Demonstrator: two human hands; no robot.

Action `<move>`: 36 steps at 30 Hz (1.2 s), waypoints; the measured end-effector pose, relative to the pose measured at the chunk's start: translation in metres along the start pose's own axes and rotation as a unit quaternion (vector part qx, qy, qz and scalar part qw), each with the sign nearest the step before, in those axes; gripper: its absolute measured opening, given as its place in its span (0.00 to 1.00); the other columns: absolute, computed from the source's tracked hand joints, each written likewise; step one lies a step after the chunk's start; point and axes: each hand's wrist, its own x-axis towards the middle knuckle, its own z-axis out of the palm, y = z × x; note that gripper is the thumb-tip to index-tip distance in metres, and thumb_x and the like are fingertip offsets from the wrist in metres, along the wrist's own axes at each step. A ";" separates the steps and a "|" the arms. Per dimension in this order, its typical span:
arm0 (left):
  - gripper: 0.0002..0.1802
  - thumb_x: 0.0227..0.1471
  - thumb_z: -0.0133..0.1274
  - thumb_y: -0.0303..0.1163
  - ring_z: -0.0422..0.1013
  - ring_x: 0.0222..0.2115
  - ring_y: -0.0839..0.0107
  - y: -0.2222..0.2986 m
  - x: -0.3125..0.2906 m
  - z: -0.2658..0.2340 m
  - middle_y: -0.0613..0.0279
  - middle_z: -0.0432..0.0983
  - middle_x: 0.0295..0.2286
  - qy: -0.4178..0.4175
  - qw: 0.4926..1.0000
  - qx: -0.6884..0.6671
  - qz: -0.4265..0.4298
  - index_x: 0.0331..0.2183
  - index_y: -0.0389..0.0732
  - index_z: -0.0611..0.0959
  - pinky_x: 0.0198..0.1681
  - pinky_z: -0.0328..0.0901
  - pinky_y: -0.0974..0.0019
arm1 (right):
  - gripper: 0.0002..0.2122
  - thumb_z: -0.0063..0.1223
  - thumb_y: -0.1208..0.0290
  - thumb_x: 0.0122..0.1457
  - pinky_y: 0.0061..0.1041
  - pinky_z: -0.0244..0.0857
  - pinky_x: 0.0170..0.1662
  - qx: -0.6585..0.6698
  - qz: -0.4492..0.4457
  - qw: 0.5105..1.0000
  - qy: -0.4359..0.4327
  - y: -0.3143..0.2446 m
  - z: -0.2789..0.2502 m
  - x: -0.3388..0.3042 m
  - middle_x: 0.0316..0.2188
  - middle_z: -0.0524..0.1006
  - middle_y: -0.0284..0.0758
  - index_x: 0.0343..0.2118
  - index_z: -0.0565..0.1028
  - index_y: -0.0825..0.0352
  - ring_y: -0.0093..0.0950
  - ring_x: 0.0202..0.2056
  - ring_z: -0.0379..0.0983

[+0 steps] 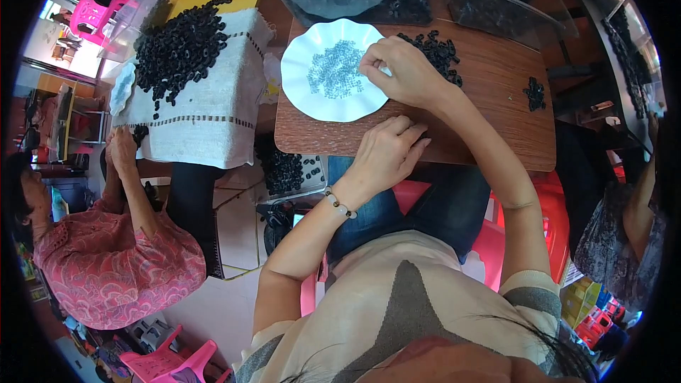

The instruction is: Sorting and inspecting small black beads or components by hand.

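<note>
A white scalloped plate [298,96] holds a heap of tiny clear pieces [337,67]. My right hand [408,74] is over the plate's right rim, thumb and forefinger pinched beside the clear pieces; whatever is between the tips is too small to make out. At the front edge of the brown table [489,128], my left hand [386,149] is held with its fingers curled in toward the thumb. Its palm and anything in it are hidden. Just beyond my right hand lies a pile of small black ring-like parts [436,53].
Clear plastic bins [369,0] of black parts line the table's back. A smaller black cluster [535,93] lies at the right. To the left, a co-worker [117,262] sits at a cloth-covered table [206,131] heaped with black parts. Below its edge is a tray [312,181].
</note>
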 end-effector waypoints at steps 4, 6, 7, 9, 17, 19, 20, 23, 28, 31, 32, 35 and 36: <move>0.13 0.54 0.61 0.29 0.76 0.35 0.48 0.000 0.001 0.001 0.49 0.77 0.33 0.002 1.000 -0.010 0.000 0.40 0.32 0.85 0.38 0.72 0.53 | 0.06 0.61 0.70 0.56 0.36 0.67 0.41 -0.033 -0.021 0.999 0.002 -0.003 0.002 -0.003 0.29 0.80 0.39 0.31 0.81 0.67 0.38 0.36 0.75; 0.12 0.54 0.60 0.29 0.75 0.35 0.48 0.000 0.001 0.001 0.48 0.76 0.33 0.002 1.000 -0.017 -0.002 0.39 0.32 0.85 0.39 0.71 0.51 | 0.07 0.60 0.69 0.55 0.43 0.69 0.42 -0.041 -0.025 0.999 -0.024 -0.008 0.003 -0.005 0.29 0.80 0.43 0.30 0.82 0.68 0.45 0.38 0.76; 0.12 0.54 0.60 0.29 0.75 0.36 0.48 0.000 0.001 0.001 0.48 0.77 0.33 0.010 1.000 -0.024 0.004 0.39 0.32 0.85 0.39 0.71 0.51 | 0.07 0.60 0.69 0.55 0.43 0.69 0.42 -0.040 -0.025 0.999 -0.024 -0.010 0.005 -0.005 0.29 0.80 0.43 0.30 0.82 0.68 0.45 0.38 0.76; 0.11 0.54 0.60 0.29 0.76 0.36 0.48 0.001 0.001 0.001 0.48 0.77 0.34 0.018 0.999 -0.032 0.009 0.39 0.32 0.85 0.40 0.71 0.51 | 0.07 0.63 0.68 0.55 0.38 0.68 0.42 -0.108 -0.028 0.993 -0.032 -0.013 0.008 -0.006 0.30 0.80 0.39 0.31 0.82 0.66 0.40 0.38 0.75; 0.12 0.54 0.60 0.29 0.76 0.36 0.49 -0.002 0.000 0.003 0.48 0.77 0.33 0.015 1.000 -0.015 0.016 0.39 0.33 0.85 0.39 0.72 0.51 | 0.07 0.61 0.69 0.57 0.40 0.69 0.40 -0.072 0.000 0.997 0.008 -0.010 0.011 0.001 0.29 0.80 0.41 0.31 0.82 0.68 0.42 0.36 0.75; 0.12 0.54 0.60 0.29 0.75 0.35 0.49 -0.001 -0.001 0.002 0.49 0.76 0.33 0.011 1.000 -0.013 0.008 0.39 0.33 0.85 0.39 0.71 0.51 | 0.07 0.61 0.69 0.58 0.40 0.69 0.39 -0.038 0.012 0.999 0.025 -0.010 0.007 0.004 0.28 0.80 0.41 0.31 0.82 0.68 0.42 0.36 0.75; 0.12 0.54 0.60 0.30 0.75 0.35 0.49 0.000 0.000 0.002 0.49 0.76 0.32 0.007 1.000 -0.011 0.003 0.39 0.33 0.85 0.38 0.71 0.51 | 0.08 0.60 0.68 0.59 0.39 0.68 0.39 0.015 0.027 0.999 0.029 -0.009 0.005 0.006 0.28 0.81 0.42 0.32 0.82 0.68 0.41 0.35 0.75; 0.12 0.54 0.60 0.30 0.75 0.34 0.49 0.002 0.000 0.000 0.49 0.76 0.32 0.000 1.000 -0.010 -0.004 0.39 0.32 0.85 0.38 0.71 0.52 | 0.08 0.60 0.67 0.59 0.38 0.68 0.39 0.095 0.045 0.994 0.029 -0.011 0.002 0.005 0.28 0.81 0.42 0.33 0.83 0.68 0.39 0.34 0.75; 0.14 0.54 0.61 0.30 0.77 0.34 0.48 0.002 0.002 -0.001 0.49 0.78 0.34 -0.010 1.000 0.000 -0.006 0.42 0.33 0.85 0.38 0.72 0.54 | 0.08 0.60 0.68 0.59 0.35 0.68 0.39 -0.181 0.016 0.983 -0.015 -0.004 -0.002 -0.003 0.29 0.82 0.38 0.34 0.84 0.66 0.36 0.33 0.74; 0.14 0.54 0.61 0.30 0.77 0.34 0.48 0.002 0.000 -0.002 0.49 0.78 0.34 -0.009 1.000 0.001 -0.011 0.42 0.33 0.85 0.37 0.72 0.54 | 0.06 0.60 0.68 0.59 0.35 0.68 0.39 -0.060 0.033 0.997 0.022 -0.010 -0.008 -0.003 0.30 0.83 0.36 0.34 0.84 0.64 0.37 0.34 0.73; 0.14 0.54 0.61 0.30 0.77 0.34 0.48 0.002 0.000 -0.002 0.49 0.78 0.34 -0.005 1.000 0.000 -0.009 0.42 0.33 0.85 0.37 0.72 0.54 | 0.06 0.59 0.69 0.59 0.35 0.68 0.40 -0.065 0.029 0.997 0.011 -0.007 -0.008 -0.002 0.30 0.83 0.36 0.34 0.84 0.64 0.37 0.35 0.73; 0.14 0.55 0.61 0.30 0.77 0.35 0.48 0.003 0.000 -0.002 0.49 0.78 0.35 -0.017 1.000 0.003 -0.018 0.42 0.33 0.85 0.38 0.72 0.54 | 0.06 0.59 0.70 0.58 0.36 0.68 0.41 -0.080 0.027 0.996 -0.016 -0.002 -0.007 -0.003 0.31 0.83 0.37 0.33 0.84 0.64 0.37 0.36 0.73; 0.14 0.55 0.61 0.30 0.77 0.35 0.48 0.003 0.000 -0.002 0.49 0.78 0.35 -0.016 1.000 0.003 -0.019 0.42 0.33 0.85 0.38 0.72 0.54 | 0.05 0.59 0.70 0.57 0.36 0.68 0.41 -0.089 0.029 0.995 -0.031 -0.002 -0.007 -0.004 0.32 0.82 0.37 0.33 0.84 0.64 0.37 0.37 0.73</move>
